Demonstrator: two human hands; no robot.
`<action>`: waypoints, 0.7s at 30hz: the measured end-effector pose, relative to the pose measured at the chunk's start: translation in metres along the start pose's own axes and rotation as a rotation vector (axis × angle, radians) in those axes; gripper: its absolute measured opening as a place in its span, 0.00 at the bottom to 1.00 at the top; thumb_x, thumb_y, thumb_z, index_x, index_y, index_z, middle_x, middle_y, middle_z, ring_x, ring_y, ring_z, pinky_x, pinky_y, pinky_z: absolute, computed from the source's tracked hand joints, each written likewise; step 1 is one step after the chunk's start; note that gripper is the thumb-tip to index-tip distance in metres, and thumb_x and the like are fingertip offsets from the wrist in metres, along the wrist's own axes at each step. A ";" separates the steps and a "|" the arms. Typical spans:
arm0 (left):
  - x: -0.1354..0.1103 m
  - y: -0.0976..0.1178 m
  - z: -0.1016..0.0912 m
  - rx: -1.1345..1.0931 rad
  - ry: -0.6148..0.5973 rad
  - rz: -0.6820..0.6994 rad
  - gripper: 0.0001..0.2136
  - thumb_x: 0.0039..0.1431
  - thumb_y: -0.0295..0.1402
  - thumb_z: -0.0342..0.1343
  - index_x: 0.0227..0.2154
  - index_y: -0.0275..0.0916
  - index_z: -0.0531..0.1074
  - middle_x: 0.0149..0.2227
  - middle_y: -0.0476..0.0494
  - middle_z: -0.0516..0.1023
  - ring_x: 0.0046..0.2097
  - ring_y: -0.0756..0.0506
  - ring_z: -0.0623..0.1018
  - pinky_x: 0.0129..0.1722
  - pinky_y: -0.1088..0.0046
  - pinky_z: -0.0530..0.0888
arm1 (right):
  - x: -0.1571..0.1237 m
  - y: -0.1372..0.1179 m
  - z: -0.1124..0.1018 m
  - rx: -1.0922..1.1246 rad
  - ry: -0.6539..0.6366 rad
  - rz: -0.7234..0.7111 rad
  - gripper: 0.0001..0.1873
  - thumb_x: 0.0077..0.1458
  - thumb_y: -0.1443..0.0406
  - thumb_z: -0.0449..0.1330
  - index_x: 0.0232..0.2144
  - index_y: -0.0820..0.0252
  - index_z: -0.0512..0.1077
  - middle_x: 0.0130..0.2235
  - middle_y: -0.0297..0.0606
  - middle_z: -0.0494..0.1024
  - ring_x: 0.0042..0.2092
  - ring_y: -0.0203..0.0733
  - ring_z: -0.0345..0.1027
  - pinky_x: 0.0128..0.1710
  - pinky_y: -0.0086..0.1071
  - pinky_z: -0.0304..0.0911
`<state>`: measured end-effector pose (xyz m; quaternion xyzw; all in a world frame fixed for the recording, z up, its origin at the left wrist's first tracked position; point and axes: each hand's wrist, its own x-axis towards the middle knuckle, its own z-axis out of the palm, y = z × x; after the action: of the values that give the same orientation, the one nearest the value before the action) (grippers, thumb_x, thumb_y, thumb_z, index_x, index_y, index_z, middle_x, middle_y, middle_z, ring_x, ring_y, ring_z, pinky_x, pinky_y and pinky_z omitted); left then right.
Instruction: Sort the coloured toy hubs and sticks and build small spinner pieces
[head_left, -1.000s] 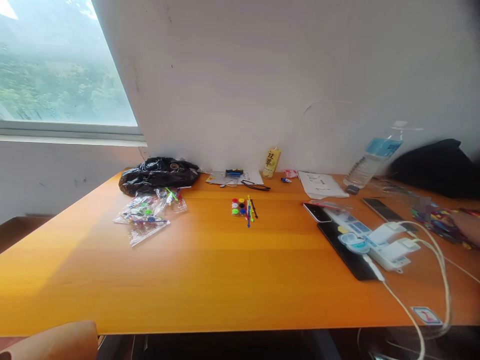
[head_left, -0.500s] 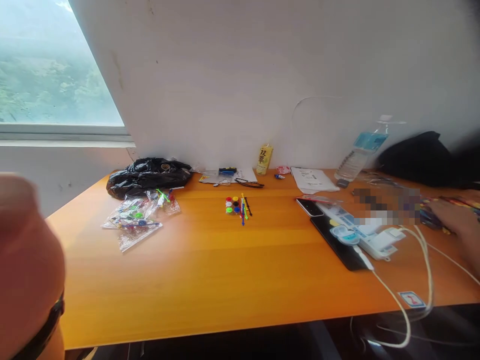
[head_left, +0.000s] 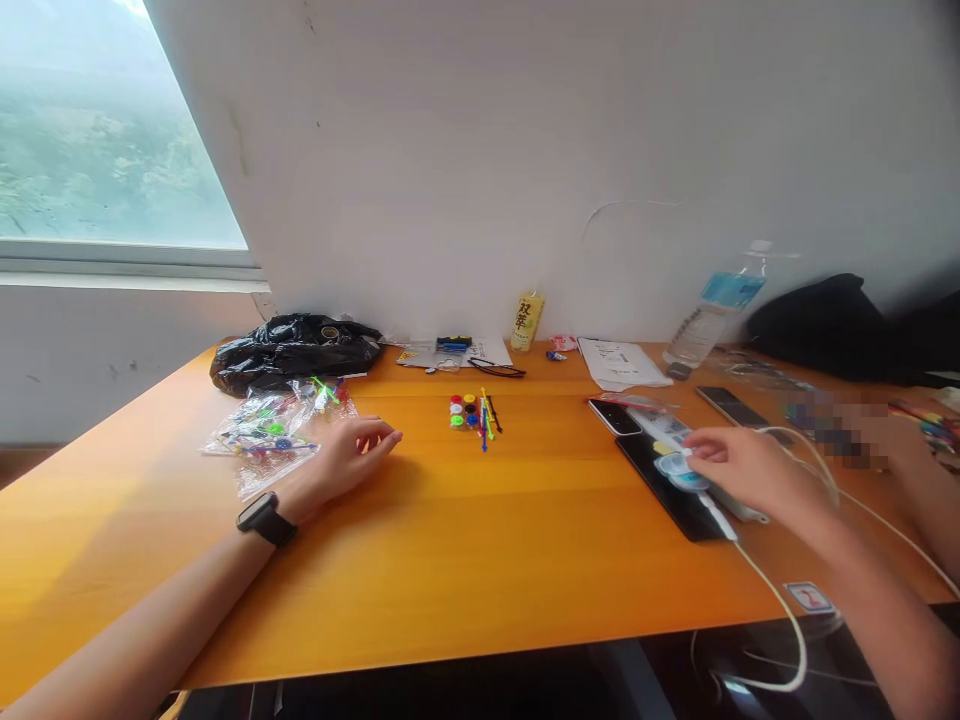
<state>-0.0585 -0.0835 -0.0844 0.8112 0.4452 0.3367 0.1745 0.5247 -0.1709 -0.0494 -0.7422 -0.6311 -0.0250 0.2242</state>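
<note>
My left hand (head_left: 351,458), with a black watch (head_left: 266,518) on the wrist, is over the table beside clear plastic bags (head_left: 259,425) of small coloured parts. Its fingers are loosely bent, the thumb apart, nothing visible in them. My right hand (head_left: 739,468) is at the white power strip (head_left: 660,432), fingertips drawn together near a round clear-and-blue plastic piece (head_left: 681,470). Whatever those fingertips grip is hidden. Between my hands lie small coloured discs (head_left: 463,411) in two columns and several thin coloured sticks (head_left: 486,420).
A black plastic bag (head_left: 296,352) lies at the back left. Along the wall stand a yellow drink carton (head_left: 527,322) and a tilted water bottle (head_left: 712,312), with papers (head_left: 621,362) between. A white cable (head_left: 780,600) hangs off the front edge. Another person's hand (head_left: 900,450) is at far right.
My left hand has come down from the near left to the table by the plastic bags. My right hand has entered from the right and reached over the power strip.
</note>
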 end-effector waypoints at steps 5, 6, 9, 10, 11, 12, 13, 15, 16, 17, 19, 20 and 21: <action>-0.002 0.006 0.002 0.003 -0.091 0.007 0.19 0.71 0.44 0.51 0.31 0.38 0.78 0.29 0.46 0.78 0.31 0.48 0.71 0.33 0.71 0.67 | 0.014 -0.018 -0.005 -0.060 -0.126 0.071 0.11 0.47 0.61 0.64 0.32 0.58 0.82 0.35 0.48 0.86 0.37 0.54 0.81 0.36 0.39 0.66; -0.001 0.007 0.002 0.005 -0.088 0.004 0.19 0.71 0.44 0.52 0.31 0.38 0.78 0.29 0.46 0.77 0.31 0.47 0.71 0.33 0.71 0.67 | 0.017 -0.023 -0.008 -0.076 -0.151 0.073 0.10 0.47 0.61 0.64 0.31 0.58 0.82 0.35 0.48 0.86 0.37 0.54 0.80 0.36 0.39 0.65; -0.001 0.007 0.001 0.012 -0.085 -0.003 0.19 0.71 0.44 0.51 0.31 0.37 0.78 0.29 0.46 0.77 0.31 0.47 0.71 0.33 0.71 0.67 | 0.027 -0.039 -0.018 -0.140 -0.262 0.110 0.06 0.47 0.63 0.65 0.28 0.58 0.80 0.34 0.47 0.85 0.36 0.51 0.79 0.35 0.38 0.63; -0.001 0.006 0.001 0.015 -0.088 -0.004 0.19 0.71 0.44 0.51 0.31 0.37 0.79 0.29 0.46 0.77 0.31 0.47 0.71 0.33 0.71 0.67 | 0.030 -0.044 -0.021 -0.165 -0.296 0.117 0.05 0.47 0.64 0.64 0.27 0.58 0.80 0.33 0.46 0.85 0.35 0.49 0.78 0.35 0.37 0.62; -0.001 0.006 0.001 0.016 -0.093 -0.003 0.19 0.71 0.44 0.51 0.31 0.37 0.79 0.29 0.46 0.77 0.31 0.47 0.71 0.33 0.71 0.67 | 0.033 -0.048 -0.024 -0.190 -0.327 0.113 0.05 0.47 0.65 0.63 0.26 0.58 0.80 0.32 0.45 0.84 0.35 0.48 0.77 0.35 0.37 0.61; -0.001 0.005 0.002 0.015 -0.099 -0.002 0.19 0.71 0.44 0.51 0.31 0.37 0.79 0.29 0.46 0.77 0.31 0.48 0.71 0.33 0.72 0.67 | 0.035 -0.051 -0.025 -0.214 -0.356 0.098 0.05 0.48 0.65 0.62 0.26 0.58 0.79 0.31 0.44 0.83 0.34 0.46 0.76 0.34 0.36 0.60; -0.001 0.005 0.002 0.013 -0.107 -0.001 0.19 0.71 0.44 0.52 0.32 0.37 0.79 0.29 0.46 0.77 0.31 0.48 0.71 0.33 0.72 0.67 | 0.037 -0.053 -0.026 -0.236 -0.380 0.077 0.07 0.49 0.66 0.60 0.25 0.58 0.79 0.30 0.43 0.82 0.33 0.45 0.75 0.33 0.36 0.58; -0.001 0.004 0.002 0.006 -0.120 -0.002 0.19 0.71 0.45 0.52 0.33 0.37 0.80 0.30 0.45 0.78 0.31 0.47 0.71 0.33 0.72 0.68 | 0.041 -0.055 -0.025 -0.285 -0.408 0.029 0.09 0.50 0.66 0.58 0.25 0.58 0.78 0.28 0.41 0.81 0.31 0.43 0.73 0.32 0.36 0.56; -0.001 0.003 0.003 0.001 -0.121 -0.002 0.19 0.71 0.45 0.52 0.33 0.37 0.80 0.31 0.45 0.79 0.31 0.47 0.72 0.33 0.72 0.68 | 0.043 -0.054 -0.024 -0.313 -0.424 0.018 0.08 0.50 0.67 0.58 0.25 0.58 0.78 0.28 0.41 0.80 0.31 0.42 0.73 0.32 0.35 0.55; -0.001 0.003 0.003 -0.004 -0.121 -0.001 0.19 0.71 0.46 0.52 0.33 0.37 0.80 0.31 0.45 0.79 0.31 0.47 0.72 0.32 0.72 0.68 | 0.045 -0.054 -0.022 -0.340 -0.444 0.019 0.07 0.49 0.67 0.59 0.24 0.58 0.77 0.28 0.41 0.80 0.30 0.42 0.72 0.31 0.35 0.54; -0.001 0.001 0.004 -0.013 -0.116 0.007 0.19 0.71 0.46 0.52 0.34 0.37 0.80 0.31 0.44 0.79 0.31 0.48 0.72 0.32 0.72 0.68 | 0.048 -0.052 -0.018 -0.388 -0.488 0.059 0.02 0.46 0.68 0.62 0.24 0.58 0.76 0.28 0.41 0.80 0.29 0.43 0.72 0.29 0.34 0.54; -0.001 0.000 0.004 -0.019 -0.113 0.012 0.19 0.71 0.46 0.52 0.33 0.37 0.80 0.31 0.44 0.79 0.31 0.48 0.72 0.32 0.72 0.68 | 0.049 -0.052 -0.017 -0.401 -0.509 0.082 0.01 0.45 0.68 0.64 0.24 0.58 0.75 0.28 0.42 0.80 0.29 0.44 0.73 0.28 0.34 0.54; -0.001 -0.001 0.005 -0.023 -0.112 0.016 0.19 0.71 0.45 0.52 0.33 0.37 0.80 0.31 0.45 0.79 0.31 0.48 0.72 0.32 0.72 0.68 | 0.050 -0.052 -0.015 -0.406 -0.522 0.100 0.02 0.44 0.69 0.65 0.24 0.58 0.75 0.29 0.42 0.80 0.30 0.45 0.73 0.28 0.34 0.54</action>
<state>-0.0561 -0.0841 -0.0887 0.8302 0.4242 0.2974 0.2059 0.4889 -0.1249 -0.0038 -0.7829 -0.6124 0.0521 -0.0966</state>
